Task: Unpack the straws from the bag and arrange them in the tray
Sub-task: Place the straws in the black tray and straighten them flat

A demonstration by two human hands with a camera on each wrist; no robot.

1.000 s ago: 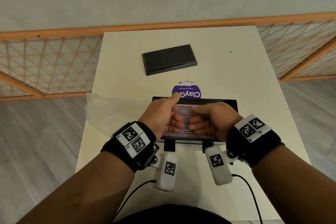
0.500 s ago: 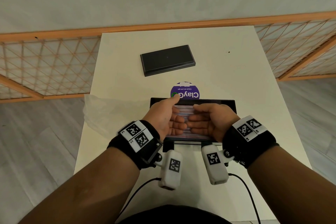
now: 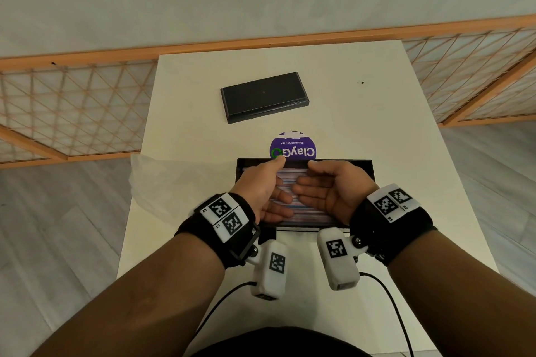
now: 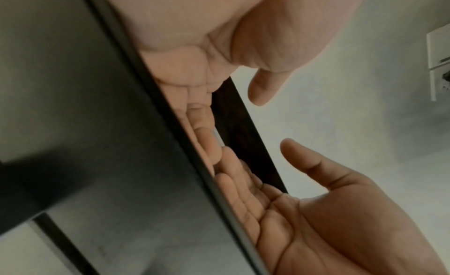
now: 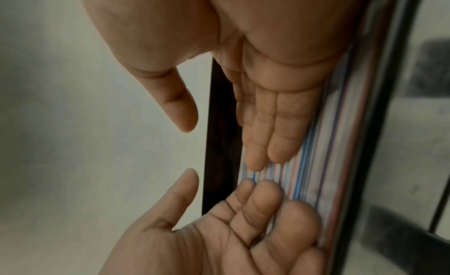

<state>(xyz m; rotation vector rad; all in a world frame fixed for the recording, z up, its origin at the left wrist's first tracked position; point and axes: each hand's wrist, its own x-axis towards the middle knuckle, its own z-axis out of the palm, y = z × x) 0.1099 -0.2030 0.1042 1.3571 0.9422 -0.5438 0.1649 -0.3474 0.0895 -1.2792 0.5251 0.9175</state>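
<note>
Near the front edge of the white table [image 3: 185,90], a black tray [image 3: 366,166] is seen standing on short dark legs, and the striped straws [image 3: 293,175] are laid inside it, side by side and running left to right. Both hands are held over the tray with palms turned toward each other: the left hand [image 3: 262,190] on the left side and the right hand [image 3: 333,187] on the right, their fingertips close together but, in the right wrist view, apart. The fingers of both hands are stretched out nearly straight with the thumbs lifted away, so nothing is gripped or pinched; the fingers [image 5: 275,131] of the right hand are laid flat along the straws [image 5: 316,144], and those of the left hand appear to rest against them as well. A crumpled clear plastic bag [image 3: 162,182] is seen lying on the table just left of the tray, partly over the table's left edge, and no straws can be made out in it. From this, the unpacking is judged to be done and the work to be at its last stage, the levelling and tidying of the bundle so that the straws lie even. Whether every straw lies parallel cannot be told, since the hands cover much of the tray. Just beyond the tray a purple round label [image 3: 292,148] is seen, and farther off a black rectangular lid [image 3: 264,95], which takes no part at present.
</note>
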